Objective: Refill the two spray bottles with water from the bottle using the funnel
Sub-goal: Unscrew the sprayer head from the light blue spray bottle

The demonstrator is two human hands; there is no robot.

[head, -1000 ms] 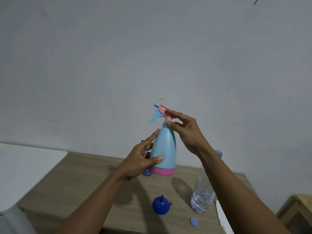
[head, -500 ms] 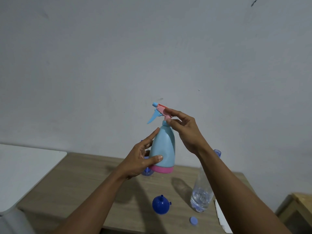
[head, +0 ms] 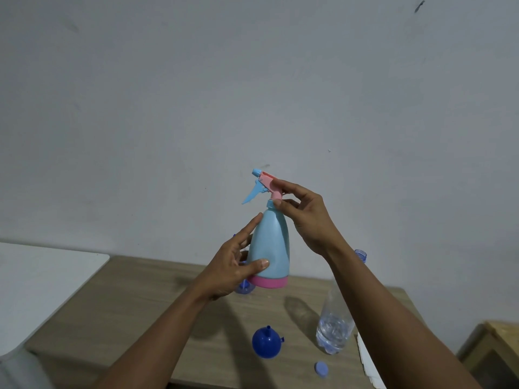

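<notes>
Far to the left of both grips, a white surface point(head: 42, 276) is cut off by the frame edge, so what it is cannot be told. Beside it runs a wooden worktop point(head: 134, 310), its near edge out of view at the bottom. The left grip point(head: 233, 265) is raised above the worktop and holds the lower body of a pale blue spray bottle point(head: 271, 248) with a pink base. The thumb lies across the front just above the pink band and the forefinger reaches up the side. The other fingers are hidden behind the bottle. Just below and behind the left grip, a small bluish see-through piece point(head: 245, 287) peeks out; most of it is covered by the hand and it is hard to make out. Well below the left grip, a dark blue funnel point(head: 266, 342) rests mouth-down on the worktop, spout pointing up. The spray bottle stands nearly upright in the air between the two grips. The right grip point(head: 306, 217) closes narrowly on its pink and blue trigger head point(head: 262, 182), thumb at the collar and fingers on the pink top, nozzle and lever pointing left. Below the right grip stands a clear water bottle point(head: 334, 329), uncapped, with a little water at the bottom; the right forearm crosses its upper part. Near its foot lies a small blue cap point(head: 321, 369). A white sheet-like thing point(head: 368, 363) is mostly hidden under the forearm. Lower right, a wooden piece of furniture point(head: 494, 349) is cut off by the corner.
</notes>
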